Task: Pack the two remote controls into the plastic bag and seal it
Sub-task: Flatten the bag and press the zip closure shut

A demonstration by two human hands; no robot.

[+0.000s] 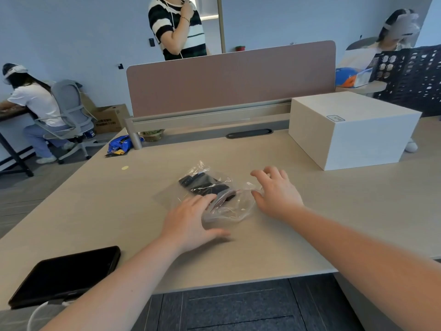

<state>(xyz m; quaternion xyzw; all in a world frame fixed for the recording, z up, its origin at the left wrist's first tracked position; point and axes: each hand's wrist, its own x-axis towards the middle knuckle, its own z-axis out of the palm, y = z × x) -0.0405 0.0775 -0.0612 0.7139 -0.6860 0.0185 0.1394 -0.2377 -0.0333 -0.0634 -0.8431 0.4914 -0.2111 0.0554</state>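
Plastic bag lies mid-desk, both black remotes inside, side by side at its far end. Left hand flat, fingers spread, pressing the bag's near-left edge. Right hand spread wide, touching the bag's right side, gripping nothing. Tablet at near-left corner, white box far right.

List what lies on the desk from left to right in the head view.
Black flat tablet → blue crinkled snack packet → left hand → right hand → large white cardboard box.

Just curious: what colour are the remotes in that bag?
Black remote controls, seen through the clear plastic bag in the head view.
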